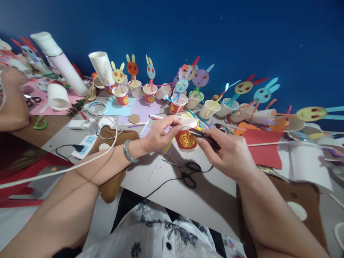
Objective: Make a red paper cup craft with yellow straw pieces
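Observation:
A red paper cup (185, 141) with a gold emblem and white rim stands on the table in front of me. My left hand (163, 132) is closed, thumb and fingers pinching at the left side of its rim. From the right, my right hand (228, 148) grips a dark-handled tool (198, 133) with a pointed metal end, which looks like scissors. That metal end lies against the upper side of the cup; the fingers hide most of the handle. Closer to me, black-handled scissors (189, 175) lie on the table.
Behind the cup stand several paper cups with rabbit figures, one a yellow-headed rabbit (118, 76). A power strip (85, 145) and white cable lie left. Red paper (263, 147) and a white roll (309, 165) are right. Another person's arm (13, 96) is far left.

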The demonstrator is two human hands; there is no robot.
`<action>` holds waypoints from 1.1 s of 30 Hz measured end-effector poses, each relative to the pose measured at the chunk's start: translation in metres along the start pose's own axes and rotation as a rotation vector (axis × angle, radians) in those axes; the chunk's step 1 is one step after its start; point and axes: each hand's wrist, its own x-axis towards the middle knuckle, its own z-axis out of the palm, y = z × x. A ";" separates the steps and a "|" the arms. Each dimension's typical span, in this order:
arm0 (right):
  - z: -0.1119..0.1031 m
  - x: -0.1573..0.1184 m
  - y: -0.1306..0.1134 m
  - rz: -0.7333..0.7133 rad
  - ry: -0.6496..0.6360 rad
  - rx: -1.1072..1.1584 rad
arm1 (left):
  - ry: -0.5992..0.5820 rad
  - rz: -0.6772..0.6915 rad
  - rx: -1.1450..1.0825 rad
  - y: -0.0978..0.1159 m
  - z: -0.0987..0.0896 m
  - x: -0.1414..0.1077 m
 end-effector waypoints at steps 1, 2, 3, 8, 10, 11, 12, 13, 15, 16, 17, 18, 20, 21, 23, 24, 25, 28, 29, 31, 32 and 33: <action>0.000 0.000 0.000 0.012 -0.006 -0.003 | 0.003 0.027 0.035 0.001 0.000 0.000; 0.001 0.000 0.000 0.018 -0.015 -0.004 | 0.005 0.051 0.068 0.001 0.000 0.000; 0.001 0.001 0.000 0.020 -0.022 -0.004 | 0.007 0.073 0.096 0.002 0.000 0.000; 0.000 0.002 -0.002 0.039 -0.051 0.009 | 0.015 0.122 0.138 0.001 0.000 -0.001; 0.001 0.002 -0.002 0.038 -0.051 0.017 | 0.019 0.122 0.138 0.001 0.000 -0.001; 0.001 0.002 -0.002 0.035 -0.047 0.020 | 0.022 0.120 0.140 0.001 0.001 -0.001; 0.002 0.001 -0.001 0.030 -0.040 0.021 | 0.023 0.118 0.141 0.001 0.001 -0.001; 0.002 0.001 -0.001 0.023 -0.031 0.021 | 0.024 0.115 0.139 0.001 0.001 -0.001; 0.003 0.000 0.000 -0.003 -0.010 0.015 | 0.027 0.109 0.119 0.001 0.002 -0.001; 0.002 0.000 0.001 -0.024 0.003 0.012 | 0.028 0.104 0.103 0.001 0.002 -0.001; 0.001 0.000 0.001 -0.053 0.009 0.020 | 0.028 0.096 0.086 0.001 0.002 -0.001; -0.001 0.000 0.001 -0.092 0.002 0.048 | 0.027 0.084 0.070 0.000 0.002 -0.001; -0.006 0.000 -0.001 -0.176 -0.054 0.163 | 0.022 0.049 0.038 -0.001 0.001 0.000; -0.008 0.000 -0.003 -0.207 -0.086 0.236 | 0.020 0.029 0.021 -0.001 0.001 0.001; -0.009 0.000 -0.007 -0.200 -0.102 0.333 | 0.019 0.009 -0.017 -0.002 0.001 0.001; -0.008 -0.001 -0.009 -0.158 -0.065 0.341 | 0.017 0.011 -0.035 -0.003 0.001 0.001; -0.006 -0.001 -0.011 -0.102 -0.005 0.328 | 0.014 0.017 -0.050 -0.003 0.001 0.001; 0.007 -0.002 -0.014 0.040 0.168 0.247 | -0.007 0.019 -0.079 -0.002 0.005 -0.002; 0.012 -0.003 -0.015 0.056 0.200 0.226 | -0.016 0.016 -0.085 -0.001 0.007 -0.004; 0.020 -0.005 -0.015 0.064 0.225 0.187 | -0.024 0.028 -0.091 0.000 0.010 -0.006; 0.023 -0.006 -0.015 0.070 0.231 0.168 | -0.023 0.041 -0.088 0.001 0.011 -0.007; 0.026 -0.007 -0.015 0.081 0.233 0.150 | -0.019 0.053 -0.081 0.001 0.012 -0.008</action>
